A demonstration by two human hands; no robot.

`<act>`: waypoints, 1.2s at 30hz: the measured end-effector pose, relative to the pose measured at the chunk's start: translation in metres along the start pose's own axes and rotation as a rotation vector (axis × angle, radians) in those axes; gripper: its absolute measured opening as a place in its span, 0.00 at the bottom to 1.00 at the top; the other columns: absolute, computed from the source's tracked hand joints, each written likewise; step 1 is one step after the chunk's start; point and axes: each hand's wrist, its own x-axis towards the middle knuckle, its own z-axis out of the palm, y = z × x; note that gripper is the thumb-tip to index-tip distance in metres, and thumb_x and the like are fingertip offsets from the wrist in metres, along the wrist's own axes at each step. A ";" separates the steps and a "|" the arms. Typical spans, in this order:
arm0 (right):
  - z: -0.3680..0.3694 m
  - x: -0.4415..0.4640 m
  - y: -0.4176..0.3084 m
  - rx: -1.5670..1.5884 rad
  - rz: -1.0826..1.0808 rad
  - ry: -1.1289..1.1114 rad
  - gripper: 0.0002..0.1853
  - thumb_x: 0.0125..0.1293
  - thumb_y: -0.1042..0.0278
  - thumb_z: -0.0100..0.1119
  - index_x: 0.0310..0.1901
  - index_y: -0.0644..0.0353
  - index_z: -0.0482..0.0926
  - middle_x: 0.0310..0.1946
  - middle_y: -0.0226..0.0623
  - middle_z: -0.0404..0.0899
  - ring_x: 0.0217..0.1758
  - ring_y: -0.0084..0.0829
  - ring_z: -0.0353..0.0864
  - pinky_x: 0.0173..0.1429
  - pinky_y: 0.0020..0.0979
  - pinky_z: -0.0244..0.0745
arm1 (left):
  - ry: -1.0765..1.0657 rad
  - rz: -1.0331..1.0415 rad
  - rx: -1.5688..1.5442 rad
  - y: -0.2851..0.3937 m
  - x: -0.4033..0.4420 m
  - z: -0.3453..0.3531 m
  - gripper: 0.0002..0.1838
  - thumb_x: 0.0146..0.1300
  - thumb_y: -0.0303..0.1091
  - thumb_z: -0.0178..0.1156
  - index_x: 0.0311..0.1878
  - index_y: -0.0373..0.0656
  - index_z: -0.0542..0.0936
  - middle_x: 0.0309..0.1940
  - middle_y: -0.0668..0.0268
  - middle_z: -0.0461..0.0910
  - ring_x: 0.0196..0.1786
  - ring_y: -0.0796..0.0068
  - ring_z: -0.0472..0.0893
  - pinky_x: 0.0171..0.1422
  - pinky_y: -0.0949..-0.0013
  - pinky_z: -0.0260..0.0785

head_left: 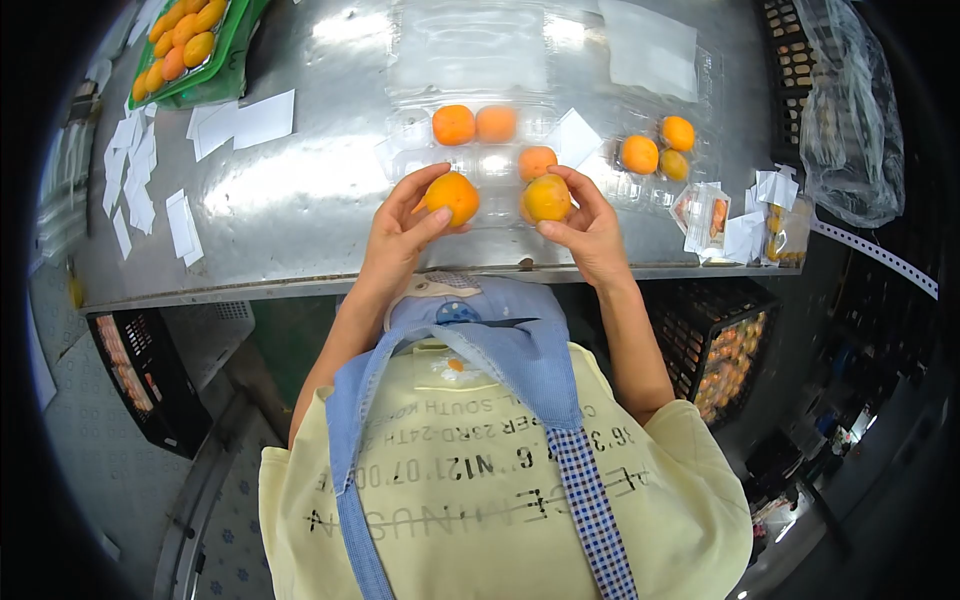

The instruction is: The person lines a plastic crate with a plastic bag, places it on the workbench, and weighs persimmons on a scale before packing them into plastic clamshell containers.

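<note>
My left hand (400, 225) grips a round yellow-orange fruit (452, 198) between thumb and fingers, over the near left part of a clear plastic clamshell tray (487, 160). At the near right part, my right hand (590, 222) has its thumb and fingers closed on another fruit, yellower with a slight green tint (547, 199). Just beyond that one sits an orange fruit (537, 161). Two more orange fruits (454, 125) lie side by side in the tray's far row. Whether the held fruits touch the tray bottom is hard to tell.
On the right, another clear tray (640, 185) holds three fruits. A green crate (225, 75) with packed fruit stands far left. White paper slips (265, 118) lie on the metal table (330, 200). Black crates (690, 340) stand below the table edge.
</note>
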 end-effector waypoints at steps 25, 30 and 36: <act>-0.144 -0.017 -0.015 -1.326 -0.321 0.248 0.26 0.51 0.71 0.69 0.53 0.60 0.74 0.43 0.39 0.77 0.40 0.33 0.75 0.47 0.31 0.72 | 0.015 -0.061 -0.016 -0.003 0.001 0.000 0.26 0.62 0.31 0.59 0.64 0.41 0.66 0.56 0.60 0.70 0.55 0.68 0.75 0.54 0.63 0.74; -0.144 -0.018 -0.013 -1.290 -0.306 0.258 0.25 0.52 0.73 0.68 0.54 0.60 0.75 0.44 0.39 0.76 0.39 0.32 0.75 0.46 0.29 0.73 | 0.022 -0.055 -0.024 -0.004 0.001 -0.002 0.25 0.63 0.31 0.58 0.64 0.41 0.67 0.57 0.60 0.69 0.55 0.68 0.75 0.53 0.64 0.73; -0.143 -0.018 -0.008 -1.217 -0.359 0.282 0.22 0.56 0.77 0.64 0.55 0.58 0.76 0.49 0.39 0.75 0.45 0.31 0.77 0.45 0.26 0.75 | 0.013 -0.063 -0.016 -0.006 0.003 -0.002 0.25 0.63 0.31 0.58 0.64 0.41 0.67 0.58 0.60 0.68 0.55 0.69 0.74 0.53 0.64 0.73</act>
